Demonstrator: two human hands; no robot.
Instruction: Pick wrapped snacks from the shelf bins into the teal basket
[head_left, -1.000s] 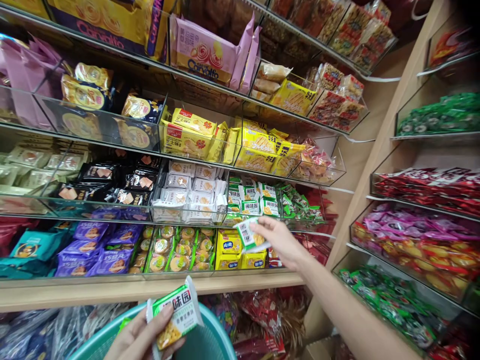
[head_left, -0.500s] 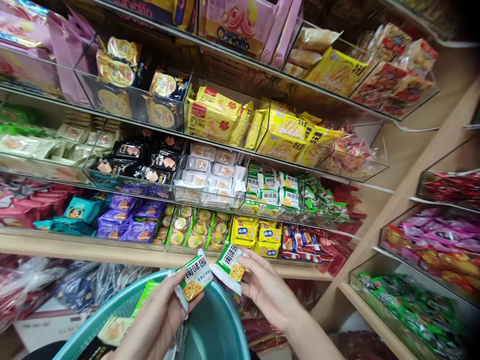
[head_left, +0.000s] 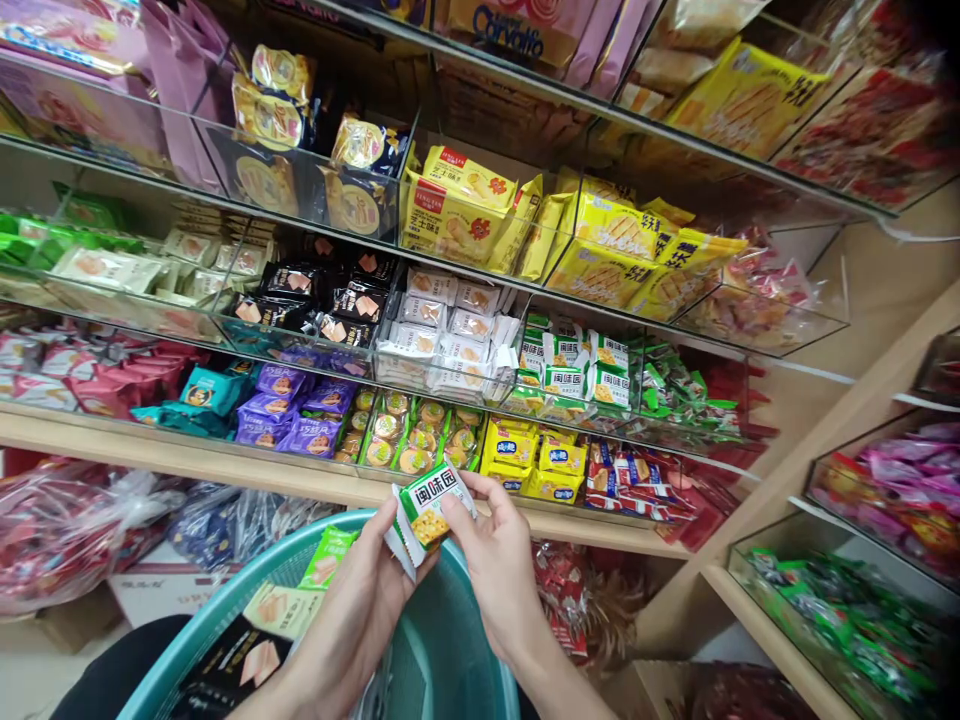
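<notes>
Green-and-white snack packets [head_left: 430, 512], apparently two stacked one on the other, are held between my hands above a teal plastic basket [head_left: 251, 590]. My left hand [head_left: 360, 590] is closed round their left side from below. From the right, my right hand [head_left: 499, 560] grips the top packet, thumb on its printed front. In the basket lie a black packet [head_left: 238, 668], a cream packet [head_left: 283, 612] and a bright green packet [head_left: 330, 558]. Matching green-and-white packets [head_left: 566, 372] fill a clear shelf bin ahead.
Clear-fronted bins of snacks rise in tiers ahead, including yellow packets [head_left: 534, 458], purple packets [head_left: 283, 415] and white packets [head_left: 450, 340]. A wooden shelf edge [head_left: 600, 528] runs just beyond the basket. More bins [head_left: 847, 600] stand at the right. Bagged goods [head_left: 75, 530] lie lower left.
The two packets, held apart in separate hands before, are now together between both hands. My right hand has moved left to meet the left one. The view has shifted, showing more of the basket.
</notes>
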